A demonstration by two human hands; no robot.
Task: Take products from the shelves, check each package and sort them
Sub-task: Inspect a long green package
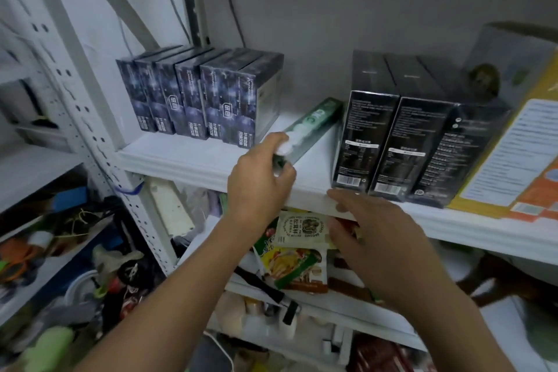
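Gripping the near end of a long green box [314, 127], your left hand [259, 181] has its fingers and thumb curled round it at the front of the white shelf [187, 157]. From that hand the box slants away and to the right, lying on the shelf board, and its far end comes close to the row of black boxes [401, 136]; you cannot tell from the blur whether it touches them. Beyond your left hand and a little to its left stands a tight row of dark blue boxes [205, 96], upright and set back from the edge.

Your right hand [377, 238] is relaxed, its fingers loosely extended and holding nothing. It sits to the right of your left hand and lower, with its fingertips up at the shelf's front lip, just beneath the leftmost black box; whether they touch the lip is too blurred to say. Further right of that hand, a yellow and orange carton [519, 154] stands beside the black boxes.

Between your two wrists, on the shelf below, lie a pale printed pouch [302, 229] and a yellow and green pouch [296, 269], the pale one partly over the other. A black-handled tool [265, 287] lies just under your left forearm.
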